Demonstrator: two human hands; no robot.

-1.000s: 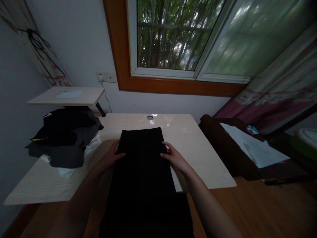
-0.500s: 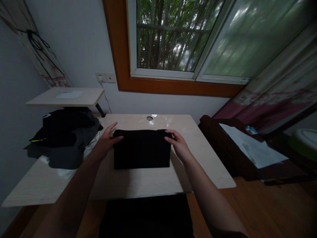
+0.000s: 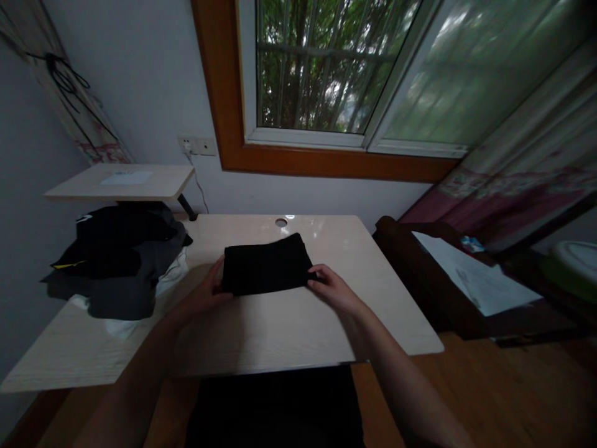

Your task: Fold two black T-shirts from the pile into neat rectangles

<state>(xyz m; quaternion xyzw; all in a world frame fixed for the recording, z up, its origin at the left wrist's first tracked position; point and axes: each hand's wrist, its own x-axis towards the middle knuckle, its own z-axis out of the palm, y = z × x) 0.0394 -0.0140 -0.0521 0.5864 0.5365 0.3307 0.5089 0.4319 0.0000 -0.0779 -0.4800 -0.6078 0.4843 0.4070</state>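
A folded black garment (image 3: 265, 266) is at the middle of the pale wooden desk (image 3: 289, 336), its kind not clear from the folds. My left hand (image 3: 211, 292) grips its left side, with the thumb along the near left corner. At the right edge, my right hand (image 3: 330, 287) pinches the cloth between thumb and fingers. The garment's far right corner sticks up and back, so its top edge runs at a slant.
A pile of black, grey and white clothes (image 3: 124, 267) lies at the left, partly under a small raised shelf (image 3: 163, 183). Behind the desk is a wall with a socket (image 3: 198, 146) and a window. A dark brown piece of furniture bearing papers (image 3: 471, 280) stands at right.
Both hands have moved down the garment's sides toward me. The garment has shifted back a little, and its shape is now shorter and slanted at the right.
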